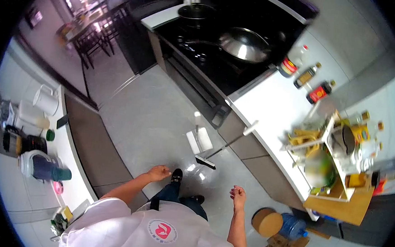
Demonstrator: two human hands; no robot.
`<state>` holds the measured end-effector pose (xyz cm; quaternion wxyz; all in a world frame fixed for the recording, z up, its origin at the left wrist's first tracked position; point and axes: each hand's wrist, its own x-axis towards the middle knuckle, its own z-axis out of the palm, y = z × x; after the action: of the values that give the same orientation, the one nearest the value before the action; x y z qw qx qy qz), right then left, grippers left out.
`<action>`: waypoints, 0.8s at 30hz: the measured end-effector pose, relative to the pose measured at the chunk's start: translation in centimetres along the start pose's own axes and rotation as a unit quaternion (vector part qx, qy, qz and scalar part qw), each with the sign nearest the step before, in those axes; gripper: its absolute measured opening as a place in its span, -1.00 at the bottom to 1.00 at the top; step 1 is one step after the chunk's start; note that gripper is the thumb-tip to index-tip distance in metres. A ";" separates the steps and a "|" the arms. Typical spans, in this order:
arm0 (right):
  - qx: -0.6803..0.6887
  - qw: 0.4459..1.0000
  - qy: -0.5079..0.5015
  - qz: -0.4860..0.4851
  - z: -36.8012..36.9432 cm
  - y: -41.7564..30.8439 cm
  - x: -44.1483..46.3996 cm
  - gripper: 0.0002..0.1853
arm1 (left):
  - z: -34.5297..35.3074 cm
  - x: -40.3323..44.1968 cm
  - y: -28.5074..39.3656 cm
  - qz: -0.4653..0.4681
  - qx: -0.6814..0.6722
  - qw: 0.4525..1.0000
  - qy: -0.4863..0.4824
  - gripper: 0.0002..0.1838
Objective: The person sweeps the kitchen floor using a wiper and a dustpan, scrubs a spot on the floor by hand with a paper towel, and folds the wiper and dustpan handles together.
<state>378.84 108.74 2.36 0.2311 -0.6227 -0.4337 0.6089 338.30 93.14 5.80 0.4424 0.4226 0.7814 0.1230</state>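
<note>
My left hand (pixel 159 173) hangs in front of my body at the left, its fingers loosely bent and apart, with nothing in it. Off to the right is my right hand (pixel 238 196), half curled and also holding nothing. Ahead on the grey floor, a white dustpan (pixel 199 141) lies with its handle pointing away from me. Beside it rests a broom (pixel 205 162) with dark bristles; its handle slants up to the right, towards the counter edge. Both hands are apart from the broom and the dustpan.
A lidded pan (pixel 244 45) and a dark pot (pixel 196 12) sit on the black stove (pixel 201 60). Sauce bottles (pixel 306 76) and a rack (pixel 335 166) stand on the right counter. A blue water jug (pixel 293 226) and round stool (pixel 267 222) are low right. A white kettle (pixel 46 100) stands left.
</note>
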 end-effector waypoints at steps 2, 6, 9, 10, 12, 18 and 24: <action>0.010 1.000 0.001 0.015 2.5 -4.4 1.4 -0.81 | -1.0 0.4 0.8 0.017 -0.004 1.000 -0.002 -0.56; 0.027 1.000 -0.014 0.007 6.5 -9.3 5.1 -0.78 | -2.8 3.3 0.1 0.025 -0.063 0.998 0.015 -0.59; 0.049 0.999 0.000 0.017 8.5 -11.9 8.0 -0.68 | -5.6 5.8 0.8 0.054 -0.111 0.992 -0.011 -0.55; 0.074 0.997 0.015 0.027 9.0 -12.6 9.0 -0.59 | -6.3 6.3 1.3 0.037 -0.128 0.991 -0.022 -0.45; 0.100 0.994 0.028 0.031 9.7 -14.0 11.2 -0.50 | -7.9 7.8 2.4 0.024 -0.145 0.989 -0.029 -0.34; 0.097 0.987 0.075 0.099 10.0 -14.7 19.6 -0.15 | -11.3 11.9 9.3 0.019 -0.145 0.989 0.033 -0.01; 0.055 0.994 0.026 0.086 9.9 -16.1 24.1 -0.18 | -10.8 15.3 14.3 0.021 -0.213 0.976 0.043 0.05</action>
<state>362.30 134.52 0.56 0.2229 -0.6596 -0.3388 0.6328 333.77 115.62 11.21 0.4850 0.3293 0.7469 0.3137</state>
